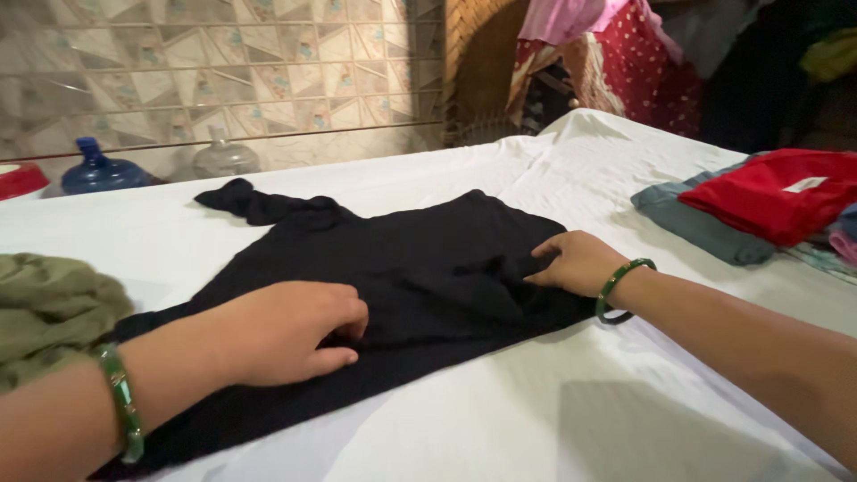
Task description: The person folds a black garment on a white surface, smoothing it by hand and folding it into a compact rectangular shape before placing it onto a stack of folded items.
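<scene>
Looking down and forward from head height, from one camera only, so sharing nothing with any second view. Facing across a white-sheeted surface [500, 419] toward a patterned tiled wall [223, 71] at the far side. Sitting close in: taking in both forearms entering from the bottom corners, the left hand [286, 335] low and near the lens, the right hand [576, 263] a little farther out. Centring on a black garment [420, 268] spread mid-frame. Catching folded clothes [759, 201] at the right edge, an olive cloth [49, 308] at the left edge, and water jugs [98, 170] beyond the far edge.
</scene>
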